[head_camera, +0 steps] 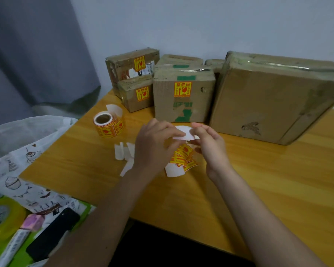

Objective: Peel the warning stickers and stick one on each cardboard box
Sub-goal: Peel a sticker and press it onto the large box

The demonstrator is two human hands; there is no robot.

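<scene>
Above the wooden table (258, 189), my left hand (152, 145) and my right hand (210, 147) both pinch a strip of yellow-red warning stickers (181, 155); its white backing curls up between my fingers. A sticker roll (108, 125) lies to the left. Three cardboard boxes at the back carry a sticker: a far left box (123, 64), a small box (137, 97) in front of it and a middle box (181, 97). The large box (268, 105) on the right shows no sticker on its near face.
Empty white backing scraps (123, 155) lie left of my hands. Further boxes (181, 59) stand behind the middle one. Left of the table are a plastic bag (27, 132), a tape roll (0, 216) and a black phone (52, 234).
</scene>
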